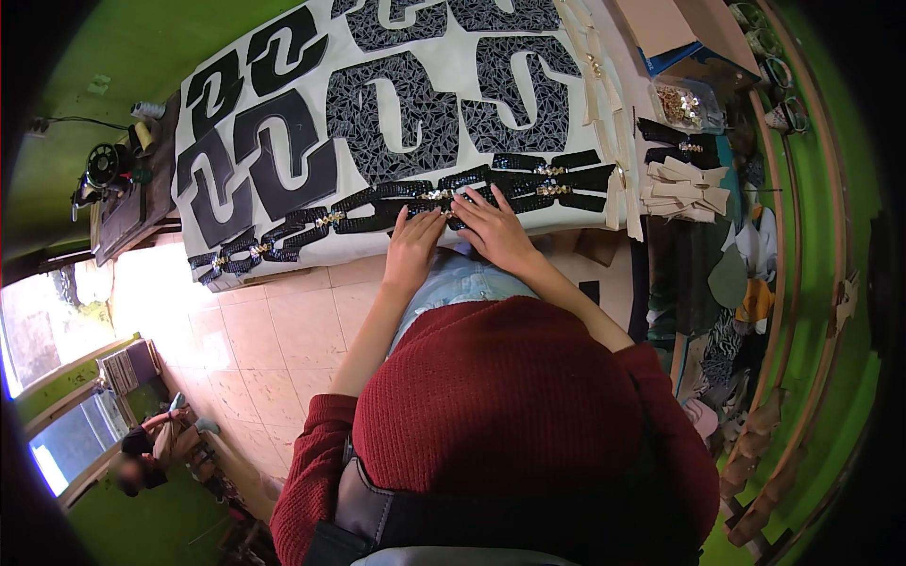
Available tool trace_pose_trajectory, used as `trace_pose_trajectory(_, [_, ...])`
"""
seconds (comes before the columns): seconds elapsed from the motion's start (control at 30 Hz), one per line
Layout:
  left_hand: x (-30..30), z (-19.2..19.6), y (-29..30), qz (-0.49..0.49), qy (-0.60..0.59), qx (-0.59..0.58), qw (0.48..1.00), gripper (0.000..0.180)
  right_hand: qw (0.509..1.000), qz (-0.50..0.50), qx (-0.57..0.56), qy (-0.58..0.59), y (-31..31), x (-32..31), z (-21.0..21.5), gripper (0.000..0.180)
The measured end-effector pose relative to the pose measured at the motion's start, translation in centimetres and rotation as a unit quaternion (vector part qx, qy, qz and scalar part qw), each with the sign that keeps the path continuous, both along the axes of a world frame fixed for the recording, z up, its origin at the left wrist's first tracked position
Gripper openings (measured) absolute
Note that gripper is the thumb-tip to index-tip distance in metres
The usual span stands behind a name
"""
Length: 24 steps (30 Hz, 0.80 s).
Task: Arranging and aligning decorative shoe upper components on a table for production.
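Observation:
Along the near edge of the white-covered table (354,247) lies a row of shiny black sequined straps (357,224), each with a gold ornament (330,219) at its middle. My left hand (415,247) rests on one strap close to the edge, fingers stretched over it. Just to its right, my right hand (495,229) lies on the same strap with its fingers spread. Between the fingertips of both hands a bit of gold ornament shows; the rest of that strap is covered. Beyond my hands lie large black-and-grey patterned shoe-sole-shaped pieces (357,118) with curved cutouts.
Plain black cut pieces (215,184) cover the table's left side. Beige strips (684,189) are stacked at the right, near a clear tub of gold bits (681,106) and a cardboard box (661,26). A sewing machine (104,170) stands far left. Another person (156,443) sits lower left.

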<state>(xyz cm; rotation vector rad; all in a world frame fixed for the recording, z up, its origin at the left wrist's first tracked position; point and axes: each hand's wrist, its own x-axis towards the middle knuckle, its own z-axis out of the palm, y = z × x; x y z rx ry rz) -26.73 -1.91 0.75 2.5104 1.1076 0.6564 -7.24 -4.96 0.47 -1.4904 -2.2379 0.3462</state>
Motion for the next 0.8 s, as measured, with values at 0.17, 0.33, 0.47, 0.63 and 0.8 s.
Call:
trace_pose_trajectory(0.17, [0.07, 0.2, -0.11, 0.008, -0.015, 0.002, 1.0, 0.03, 1.0, 0.004, 0.002, -0.007, 0.09, -0.07, -0.09, 0.042])
trace_pose_trajectory(0.33, [0.14, 0.73, -0.19, 0.037, 0.046, -0.002, 0.998, 0.046, 1.0, 0.006, 0.013, 0.02, 0.11, -0.19, -0.25, 0.042])
trace_pose_trajectory(0.47, [-0.05, 0.54, 0.18, 0.046, 0.103, 0.011, 0.994, 0.05, 1.0, 0.003, 0.015, 0.01, 0.15, -0.23, -0.41, 0.043])
trace_pose_trajectory(0.63, [0.15, 0.57, -0.14, 0.07, 0.142, 0.02, 0.987, 0.048, 1.0, -0.019, -0.004, -0.005, 0.12, -0.41, -0.6, 0.043])
trace_pose_trajectory(0.8, [0.4, 0.39, -0.68, 0.1, 0.178, 0.042, 0.978, 0.047, 1.0, -0.022, -0.013, 0.005, 0.18, -0.33, -0.62, 0.043])
